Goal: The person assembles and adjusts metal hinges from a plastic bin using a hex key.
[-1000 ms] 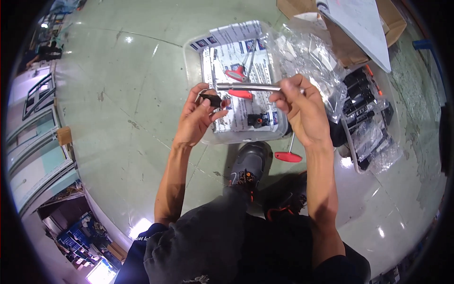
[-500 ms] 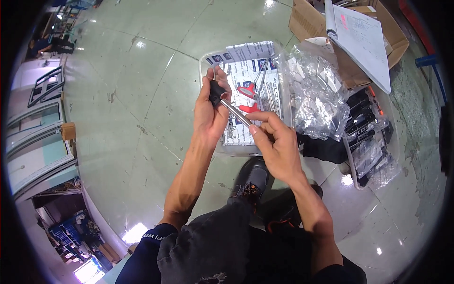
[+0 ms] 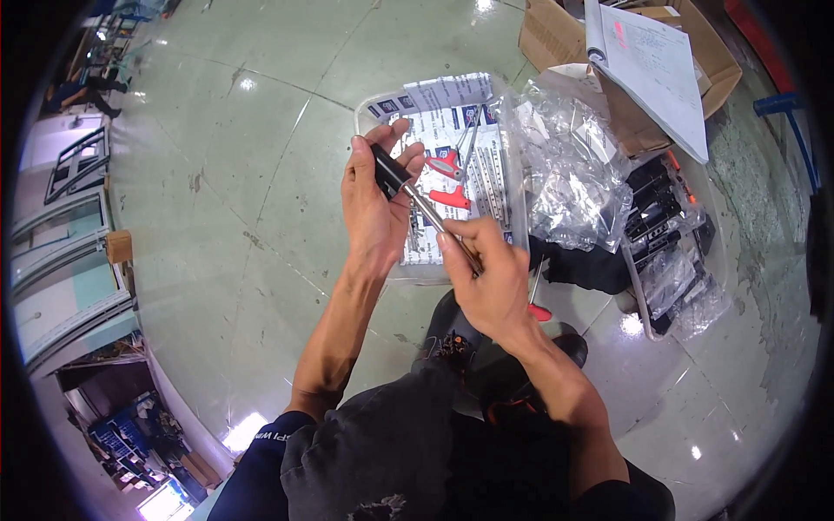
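My left hand (image 3: 369, 208), palm up, has its thumb and loosely curled fingers around a black cylindrical piece (image 3: 390, 171). A silver metal rod (image 3: 426, 208) runs from that piece toward me, its upper end meeting the black piece. My right hand (image 3: 491, 282) is closed on the rod's lower part, thumb and forefinger pinching it; the rod's near end is partly hidden. Beneath both hands is a clear plastic bin (image 3: 363, 122) lined with printed sheeting. Two red-handled tools (image 3: 445, 164) and several slotted metal strips (image 3: 492, 189) lie in it.
A red-handled tool (image 3: 539, 313) lies by my right wrist. Right of the bin are clear plastic bags (image 3: 578, 169), a second bin (image 3: 641, 300) of black parts, and a cardboard box (image 3: 552, 39) with a notepad (image 3: 656, 65). Window frames (image 3: 61, 252) stand far left; a person (image 3: 74, 94) is beyond.
My right hand has slid down and toward me along the rod. The black piece shows longer now and has tilted in my left hand. The red-handled tool by my right wrist has come into view.
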`<state>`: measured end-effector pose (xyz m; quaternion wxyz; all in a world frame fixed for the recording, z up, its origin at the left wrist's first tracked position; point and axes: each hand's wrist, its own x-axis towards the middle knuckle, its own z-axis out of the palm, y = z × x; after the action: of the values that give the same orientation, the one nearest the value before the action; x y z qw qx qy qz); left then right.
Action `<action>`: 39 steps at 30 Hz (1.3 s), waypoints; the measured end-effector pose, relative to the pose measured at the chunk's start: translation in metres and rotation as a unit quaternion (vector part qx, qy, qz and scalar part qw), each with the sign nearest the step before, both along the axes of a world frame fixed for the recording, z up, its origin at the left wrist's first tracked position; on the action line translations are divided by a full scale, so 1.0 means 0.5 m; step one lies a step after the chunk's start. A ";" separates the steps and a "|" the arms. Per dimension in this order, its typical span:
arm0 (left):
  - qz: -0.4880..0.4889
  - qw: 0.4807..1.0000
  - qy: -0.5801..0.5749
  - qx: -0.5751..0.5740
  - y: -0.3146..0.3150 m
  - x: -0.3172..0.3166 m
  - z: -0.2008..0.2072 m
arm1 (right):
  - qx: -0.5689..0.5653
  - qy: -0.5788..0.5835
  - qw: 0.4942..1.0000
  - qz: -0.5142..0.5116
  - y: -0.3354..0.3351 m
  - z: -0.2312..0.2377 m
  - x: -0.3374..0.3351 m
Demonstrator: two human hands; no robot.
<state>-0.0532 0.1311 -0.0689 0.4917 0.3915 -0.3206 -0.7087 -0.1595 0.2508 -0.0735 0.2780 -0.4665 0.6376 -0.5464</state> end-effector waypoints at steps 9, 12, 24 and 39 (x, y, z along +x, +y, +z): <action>0.004 0.998 -0.053 0.016 0.011 0.009 0.002 | -0.085 0.181 0.980 -0.023 0.017 -0.018 0.029; 0.015 0.996 -0.087 0.028 0.010 0.000 0.018 | -0.094 0.227 0.969 -0.016 0.016 -0.024 0.028; -0.077 0.992 -0.065 0.072 0.073 -0.031 0.010 | 0.044 -0.325 0.943 -0.048 -0.009 -0.019 0.041; -0.066 0.983 0.059 0.161 0.109 0.015 -0.061 | 0.231 -0.077 0.969 0.042 -0.031 -0.087 -0.125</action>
<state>-0.0457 0.1858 -0.0994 0.3920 0.4010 -0.1978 -0.8040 -0.2220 0.2352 -0.1171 0.4492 -0.3725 0.7029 -0.4067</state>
